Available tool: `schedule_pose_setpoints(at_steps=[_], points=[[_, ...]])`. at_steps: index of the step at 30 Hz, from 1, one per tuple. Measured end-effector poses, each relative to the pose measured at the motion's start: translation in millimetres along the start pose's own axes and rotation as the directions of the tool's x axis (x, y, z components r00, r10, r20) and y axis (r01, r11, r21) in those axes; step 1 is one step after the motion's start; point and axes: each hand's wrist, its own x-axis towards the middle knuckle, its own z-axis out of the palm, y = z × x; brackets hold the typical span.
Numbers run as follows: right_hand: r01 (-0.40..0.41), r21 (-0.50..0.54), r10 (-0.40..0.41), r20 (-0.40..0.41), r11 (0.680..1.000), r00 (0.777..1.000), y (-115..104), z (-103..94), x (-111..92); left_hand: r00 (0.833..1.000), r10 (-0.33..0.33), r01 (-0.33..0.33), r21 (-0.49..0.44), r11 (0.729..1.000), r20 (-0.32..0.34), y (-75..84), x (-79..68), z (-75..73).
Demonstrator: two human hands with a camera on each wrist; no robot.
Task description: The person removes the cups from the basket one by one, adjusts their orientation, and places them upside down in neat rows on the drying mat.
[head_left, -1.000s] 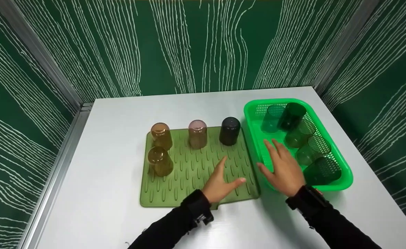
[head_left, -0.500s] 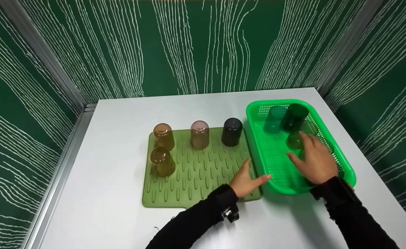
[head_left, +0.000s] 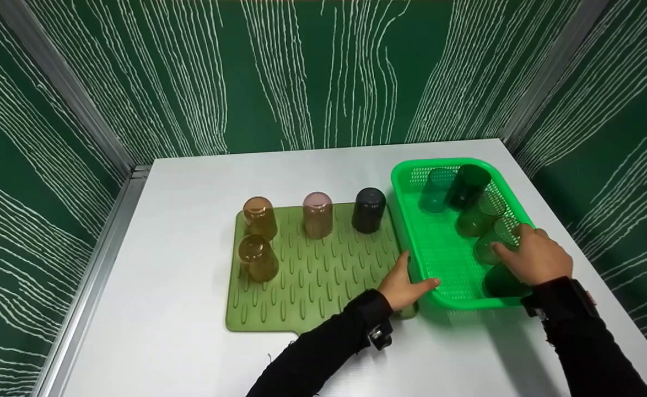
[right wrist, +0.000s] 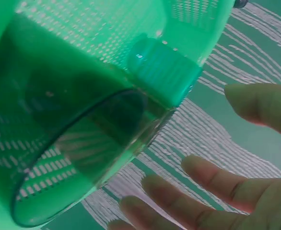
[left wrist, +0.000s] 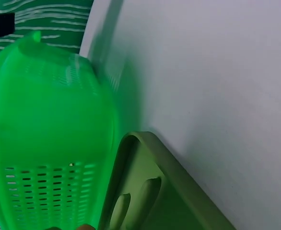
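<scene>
My right hand is over the right side of the green basket, its thumb close beside a clear tumbler. In the right wrist view its fingers are spread and gently bent, apart from a dark tumbler in the foreground. That dark tumbler lies in the near right corner, partly hidden by the hand. My left hand is at the basket's near left edge, thumb and index finger spread, the thumb tip overlapping the rim. Only fingertips show in the left wrist view.
An olive drying mat lies left of the basket. Upside down on it stand two amber tumblers, a pink tumbler and a dark tumbler. A teal tumbler and others fill the basket's far end. Green walls enclose the white table.
My right hand has moved right across the basket to the tumblers along its right side. The left hand has shifted right from over the mat to the basket's edge. The mat's tumblers stay put.
</scene>
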Motion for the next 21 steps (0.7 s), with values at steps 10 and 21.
schedule_pose_setpoints(at_steps=[10,21], points=[[-0.001,0.008,0.001,0.019,1.0,1.0,6.4,0.7,7.9,0.999,-0.028,0.028,0.0,1.0,-0.018,4.7,2.4,6.9],[-0.02,-0.001,0.02,0.178,1.0,0.984,9.6,8.5,9.3,1.0,-0.013,0.013,-0.007,1.0,-0.011,2.7,2.7,7.9]])
